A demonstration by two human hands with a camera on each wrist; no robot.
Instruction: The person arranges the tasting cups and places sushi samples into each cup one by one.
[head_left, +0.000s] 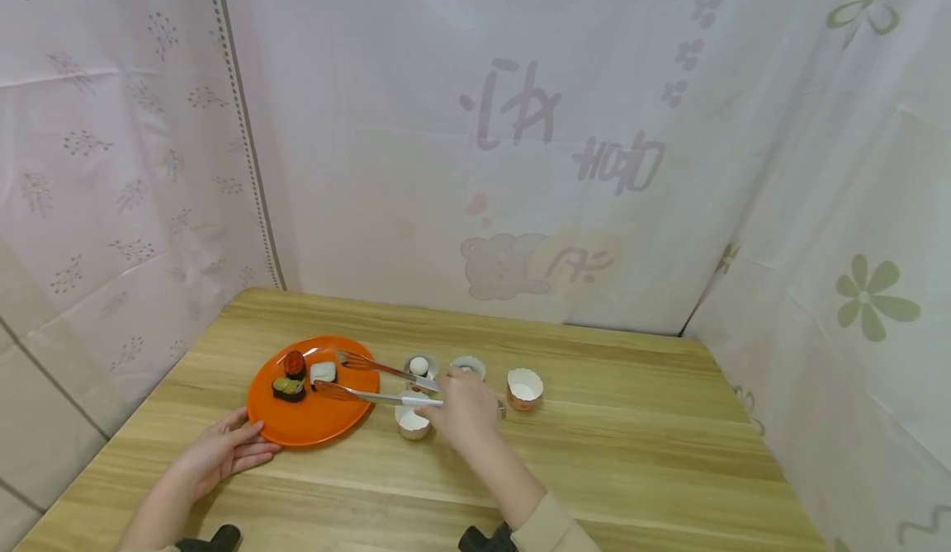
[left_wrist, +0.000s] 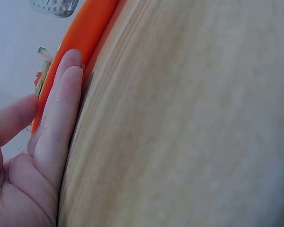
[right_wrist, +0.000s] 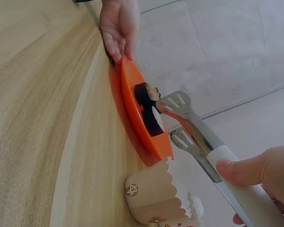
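At the left of the table in the head view lies an oval orange plate (head_left: 315, 430). My left hand (head_left: 223, 451) holds its near left rim, thumb above and fingers beneath. On the plate sit three pieces of sushi: a red-topped one (head_left: 295, 362), a yellow-green-topped one (head_left: 288, 389) and a white-topped one (head_left: 323, 372). My right hand (head_left: 468, 410) grips a pair of tongs (head_left: 386, 398) with white handles and slotted metal tips. The tongs' arms stand spread, tips over the plate on either side of the white-topped sushi, with nothing pinched between them in the right wrist view.
Scalloped paper cups stand right of the plate: a near one (head_left: 413, 425) under the tongs, one with a white ball (head_left: 419, 366), one behind my right hand (head_left: 467, 365), and one farther right (head_left: 525, 387). Printed curtains (head_left: 416, 164) hang around the wooden table (head_left: 631, 453).
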